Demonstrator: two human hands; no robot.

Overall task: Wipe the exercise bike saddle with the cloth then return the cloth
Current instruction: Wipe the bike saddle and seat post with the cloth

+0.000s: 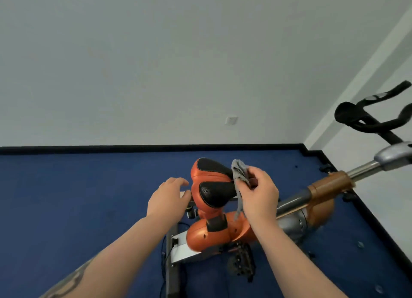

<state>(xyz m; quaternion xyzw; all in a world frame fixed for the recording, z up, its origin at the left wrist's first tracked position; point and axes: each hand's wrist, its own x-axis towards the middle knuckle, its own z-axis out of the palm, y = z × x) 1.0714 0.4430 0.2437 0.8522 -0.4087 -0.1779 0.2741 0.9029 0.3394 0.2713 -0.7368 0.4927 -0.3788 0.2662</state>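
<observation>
The right hand (258, 193) pinches a crumpled grey cloth (239, 177) at the nose end of the orange-and-black padded bike saddle (211, 186), seemingly bunching it for a wipe. The left hand (168, 197) rests open-fingered against the saddle's rear edge, probably steadying it, though actual contact is unclear.

— What does the saddle (211, 184) look like?

— It is orange, with 2 black padded parts that have a fine mesh texture. It stands on its post above the orange body of the bike, its wide end toward the left.

— And the cloth (239, 175)?

— It is grey and crumpled. The right hand (258, 193) pinches it at the saddle's narrow end on the right. 1 bunch stands up above the fingers, and 1 thin strip hangs down beside the saddle.
</observation>
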